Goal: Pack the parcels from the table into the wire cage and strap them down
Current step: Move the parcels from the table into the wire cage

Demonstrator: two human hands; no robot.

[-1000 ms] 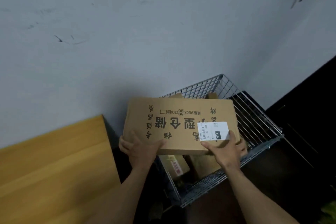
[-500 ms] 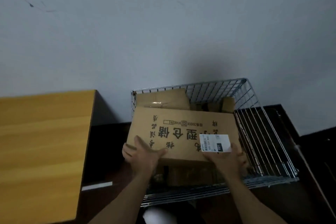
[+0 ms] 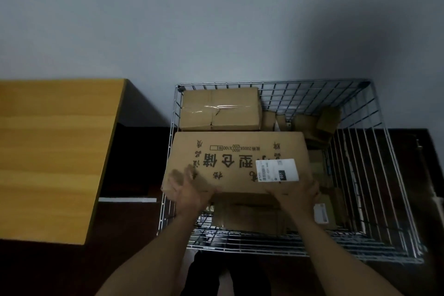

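The left grip (image 3: 189, 191) and the right grip (image 3: 296, 193) each held the near edge of the big box (image 3: 237, 161). The big box was in the wire cage (image 3: 300, 98), over smaller boxes (image 3: 249, 211), just in front of a taped box (image 3: 219, 109).

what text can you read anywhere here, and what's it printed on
"型仓储": big upside-down print on the large cardboard box; the characters beside it are blurred.
"2000X1200/1500X500": small line on the same box.
Too blurred to read: print on the white shipping label on that box.
Too small to read: the white label on a small parcel in the wire cage.
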